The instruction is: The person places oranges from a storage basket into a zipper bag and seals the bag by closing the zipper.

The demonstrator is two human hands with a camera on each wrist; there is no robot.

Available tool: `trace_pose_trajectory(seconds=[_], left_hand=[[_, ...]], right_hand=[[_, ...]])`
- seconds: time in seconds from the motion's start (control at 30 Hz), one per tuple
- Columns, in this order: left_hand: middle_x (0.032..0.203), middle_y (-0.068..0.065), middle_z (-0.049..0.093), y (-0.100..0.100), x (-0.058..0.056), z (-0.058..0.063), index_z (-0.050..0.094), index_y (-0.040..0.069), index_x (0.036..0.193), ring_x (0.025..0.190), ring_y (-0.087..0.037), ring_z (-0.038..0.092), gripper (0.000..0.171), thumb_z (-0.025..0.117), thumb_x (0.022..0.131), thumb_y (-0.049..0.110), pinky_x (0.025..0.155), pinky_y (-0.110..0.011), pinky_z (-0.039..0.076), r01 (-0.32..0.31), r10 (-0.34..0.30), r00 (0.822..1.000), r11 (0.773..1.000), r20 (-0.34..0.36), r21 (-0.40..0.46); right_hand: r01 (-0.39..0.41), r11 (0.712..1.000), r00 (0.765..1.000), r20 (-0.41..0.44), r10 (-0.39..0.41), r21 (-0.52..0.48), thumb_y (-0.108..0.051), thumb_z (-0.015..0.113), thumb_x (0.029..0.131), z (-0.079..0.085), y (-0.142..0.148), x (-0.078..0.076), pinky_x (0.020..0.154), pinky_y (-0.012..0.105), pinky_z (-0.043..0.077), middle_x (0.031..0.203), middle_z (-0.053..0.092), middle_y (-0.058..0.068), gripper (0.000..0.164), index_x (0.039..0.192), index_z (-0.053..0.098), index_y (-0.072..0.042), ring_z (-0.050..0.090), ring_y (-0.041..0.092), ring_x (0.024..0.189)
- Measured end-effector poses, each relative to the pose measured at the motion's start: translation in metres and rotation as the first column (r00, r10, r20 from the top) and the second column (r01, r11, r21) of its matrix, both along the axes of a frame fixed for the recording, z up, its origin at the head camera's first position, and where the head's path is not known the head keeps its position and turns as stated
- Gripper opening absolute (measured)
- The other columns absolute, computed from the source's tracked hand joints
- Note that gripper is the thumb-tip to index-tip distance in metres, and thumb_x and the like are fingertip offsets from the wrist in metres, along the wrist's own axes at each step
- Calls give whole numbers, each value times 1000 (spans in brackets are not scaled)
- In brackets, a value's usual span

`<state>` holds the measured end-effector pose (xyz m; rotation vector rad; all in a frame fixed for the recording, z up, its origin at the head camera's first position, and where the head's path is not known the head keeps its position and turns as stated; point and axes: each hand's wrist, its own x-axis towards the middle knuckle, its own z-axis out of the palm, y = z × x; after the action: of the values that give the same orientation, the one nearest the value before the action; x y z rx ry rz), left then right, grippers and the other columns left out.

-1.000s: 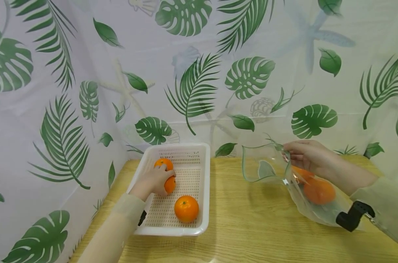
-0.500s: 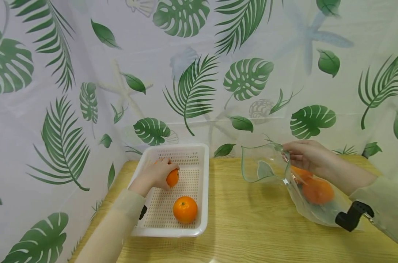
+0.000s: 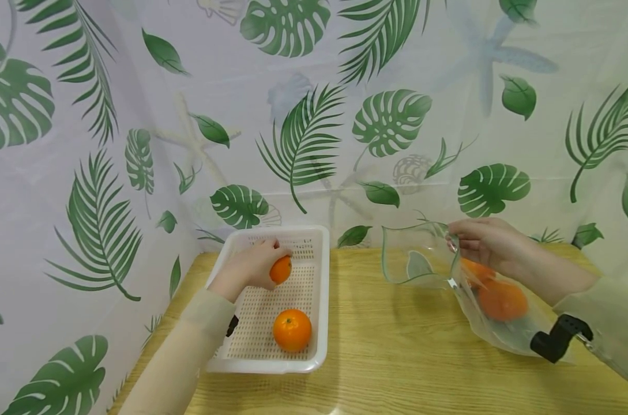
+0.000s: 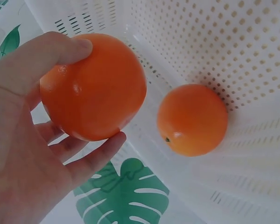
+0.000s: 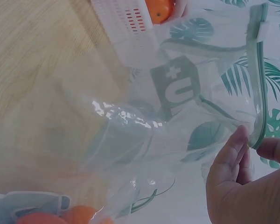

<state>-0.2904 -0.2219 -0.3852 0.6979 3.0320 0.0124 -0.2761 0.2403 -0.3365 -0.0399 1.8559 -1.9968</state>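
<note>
My left hand [image 3: 252, 262] grips an orange [image 3: 280, 270] over the back part of a white perforated plastic basket [image 3: 321, 300]. In the left wrist view, thumb and fingers curl round that orange [image 4: 95, 88], and another orange [image 4: 192, 120] lies in the basket beside it. One orange [image 3: 292, 330] sits near the basket's front. On the right, my right hand [image 3: 492, 242] pinches the green-edged mouth of a clear zip bag [image 3: 422, 253], which stands open towards the basket. Oranges [image 3: 502, 300] show through the lower part of the bag.
Basket and bag rest on a wood-grain table [image 3: 376, 346]. Behind and to the left hangs a white sheet [image 3: 314, 132] printed with green leaves. A strip of table separates basket and bag.
My left hand has taken hold of an orange and moved slightly right and back with it, up from the basket floor. My right hand keeps its pinch on the bag's mouth, nearly still.
</note>
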Motion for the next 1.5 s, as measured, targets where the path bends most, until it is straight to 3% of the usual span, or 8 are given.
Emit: trace_pose_trajectory(seconds=[0.17,0.4,0.8,0.97,1.5], left_hand=[[128,-9,57,8,0,6,63,19,141,112,-27,56,70,91,78,13,98,-43,56,19,-20,1000,1000,-13,-9],[135,-7,55,24,1,18,59,22,147,116,-26,53,75,90,80,11,98,-42,56,7,-7,1000,1000,23,-4],[132,-4,54,39,1,35,60,27,140,115,-23,52,69,89,80,10,91,-38,56,58,-58,998,998,0,-5],[138,-9,53,49,1,41,59,25,144,117,-26,53,73,90,80,9,91,-41,58,93,-93,996,996,-10,-7],[142,-9,51,72,0,47,59,27,145,119,-26,54,71,88,82,14,93,-40,58,168,-170,983,985,-66,-42]], right_hand=[[6,1000,1000,0,-6,-15,-10,54,108,2,0,0,72,19,62,82,77,-6,34,85,78,-18,73,4,74],[3,1000,1000,-7,-3,-5,-11,54,109,3,-1,0,73,19,62,82,76,-7,34,85,78,-19,72,4,75],[1,1000,1000,-9,-1,2,-11,54,108,2,0,-1,73,19,62,82,76,-7,35,85,78,-20,72,4,75],[-2,1000,1000,-9,2,2,-12,54,108,1,1,-3,73,19,62,82,75,-7,35,85,79,-20,72,4,75],[-5,1000,1000,-11,5,6,-11,54,108,-4,0,-5,74,19,62,82,74,-7,35,84,78,-21,71,4,76]])
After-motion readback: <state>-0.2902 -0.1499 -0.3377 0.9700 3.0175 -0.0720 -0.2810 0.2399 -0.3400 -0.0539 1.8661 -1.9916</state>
